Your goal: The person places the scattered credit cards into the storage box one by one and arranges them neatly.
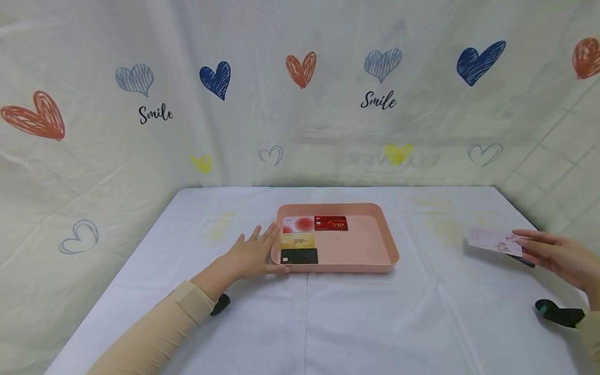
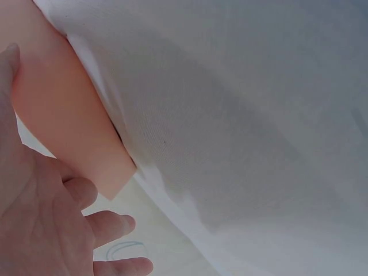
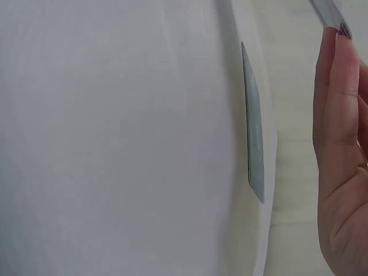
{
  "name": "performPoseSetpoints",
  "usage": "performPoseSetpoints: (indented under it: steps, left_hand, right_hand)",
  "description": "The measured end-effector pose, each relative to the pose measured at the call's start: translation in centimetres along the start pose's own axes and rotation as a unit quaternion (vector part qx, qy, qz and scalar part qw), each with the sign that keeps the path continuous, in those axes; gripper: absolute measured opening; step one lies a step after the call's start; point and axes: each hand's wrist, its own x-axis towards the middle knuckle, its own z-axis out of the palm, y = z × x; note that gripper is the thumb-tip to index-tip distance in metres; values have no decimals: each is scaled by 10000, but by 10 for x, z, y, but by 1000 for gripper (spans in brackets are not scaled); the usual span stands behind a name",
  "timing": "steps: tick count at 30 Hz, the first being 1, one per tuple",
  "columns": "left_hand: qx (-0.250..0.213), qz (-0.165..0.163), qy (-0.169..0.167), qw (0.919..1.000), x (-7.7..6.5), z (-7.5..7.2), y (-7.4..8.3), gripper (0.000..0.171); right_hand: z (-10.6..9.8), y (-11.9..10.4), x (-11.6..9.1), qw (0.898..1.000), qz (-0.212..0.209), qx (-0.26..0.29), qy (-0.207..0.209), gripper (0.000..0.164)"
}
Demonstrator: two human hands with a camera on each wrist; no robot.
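Observation:
My left hand (image 1: 255,255) rests against the left side of a shallow pink tray (image 1: 356,268), fingers spread and thumb at the front corner. The left wrist view shows that hand (image 2: 46,213) beside the tray's outer wall (image 2: 75,109). Inside the tray lie a pink-and-white card (image 1: 298,224), a red VIP card (image 1: 330,223), a gold card (image 1: 297,240) and a black card (image 1: 299,256). At the far right, my right hand (image 1: 562,258) pinches a pale pink card (image 1: 494,240) by its edge above the table. Partly hidden beneath it lies a dark flat card (image 3: 255,126).
A white cloth covers the table (image 1: 356,323), and its right edge runs close by the right hand. Behind stands a pale curtain (image 1: 328,114) printed with hearts and "Smile". Black straps sit at the left wrist (image 1: 220,304) and right wrist (image 1: 560,314).

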Motion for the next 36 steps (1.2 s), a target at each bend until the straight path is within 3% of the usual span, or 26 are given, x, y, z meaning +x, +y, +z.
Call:
performPoseSetpoints:
  steps: [5,17,27,36]
  left_hand:
    - [-7,16,10,10000,-1,0,1,114]
    - [0,2,15,10000,-2,-1,1,113]
    - [58,-11,2,10000,-1,0,1,113]
    - [53,-14,15,10000,-1,0,1,113]
  right_hand:
    - [8,-1,7,9987,-279,375,-215,47]
    - [32,-8,21,9995,-160,172,-194,43]
    - [43,-15,27,9911,-248,894,-953,46]
    - [62,-18,36,9864,-476,1084,-1136,45]
